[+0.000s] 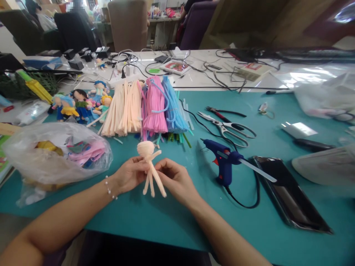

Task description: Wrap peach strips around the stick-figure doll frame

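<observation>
A peach pipe-cleaner doll point(151, 173) with a round wound head and thin limbs stands upright between my hands, just above the green mat. My left hand point(135, 171) pinches its upper body from the left, thumb across the front. From the right, my right hand point(173, 177) has its fingers closed at the doll's side; the fingertips are partly hidden behind it. Beyond the doll lie bundles of peach pipe cleaners point(123, 109), pink pipe cleaners point(155, 111) and blue pipe cleaners point(174, 111).
A blue glue gun point(223, 159) with its cord lies right of my hands, beside a black tray point(291, 195). Scissors point(230, 127) and pliers point(226, 112) lie behind it. At left are a plastic bag of scraps point(61, 155) and several finished dolls point(83, 101). Cables cross the back.
</observation>
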`<action>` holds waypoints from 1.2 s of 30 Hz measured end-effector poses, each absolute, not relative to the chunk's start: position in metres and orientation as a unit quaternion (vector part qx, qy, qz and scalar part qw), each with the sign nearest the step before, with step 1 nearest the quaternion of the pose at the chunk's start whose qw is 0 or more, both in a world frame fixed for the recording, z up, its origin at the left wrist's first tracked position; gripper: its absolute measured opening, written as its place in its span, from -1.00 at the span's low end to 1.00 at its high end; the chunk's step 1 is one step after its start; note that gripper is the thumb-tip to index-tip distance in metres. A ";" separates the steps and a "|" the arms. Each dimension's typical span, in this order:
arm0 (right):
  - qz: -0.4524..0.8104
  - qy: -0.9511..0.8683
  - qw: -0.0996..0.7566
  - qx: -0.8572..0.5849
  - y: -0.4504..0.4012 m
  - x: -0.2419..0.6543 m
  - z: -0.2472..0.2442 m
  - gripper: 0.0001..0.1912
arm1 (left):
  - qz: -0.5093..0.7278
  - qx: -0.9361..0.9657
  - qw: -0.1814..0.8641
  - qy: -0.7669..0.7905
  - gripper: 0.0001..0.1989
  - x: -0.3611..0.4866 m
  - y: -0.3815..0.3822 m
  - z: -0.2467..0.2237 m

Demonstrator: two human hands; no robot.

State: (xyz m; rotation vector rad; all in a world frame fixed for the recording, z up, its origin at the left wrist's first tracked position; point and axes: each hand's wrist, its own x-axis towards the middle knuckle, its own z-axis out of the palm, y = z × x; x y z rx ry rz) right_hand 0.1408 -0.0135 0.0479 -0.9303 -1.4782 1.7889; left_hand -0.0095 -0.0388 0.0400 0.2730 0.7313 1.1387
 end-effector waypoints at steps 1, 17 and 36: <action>0.679 -0.561 0.319 -0.349 -0.013 0.141 0.049 -0.65 | 0.518 0.125 0.774 0.342 -0.76 -0.009 -0.039 0.040; 0.472 -0.718 0.407 -0.310 -0.014 0.141 0.047 -0.84 | 0.496 0.134 0.791 0.333 -0.80 -0.007 -0.041 0.042; 0.455 -0.751 0.349 -0.327 -0.010 0.145 0.048 -0.84 | 0.481 0.197 0.744 0.421 -0.78 -0.010 -0.038 0.048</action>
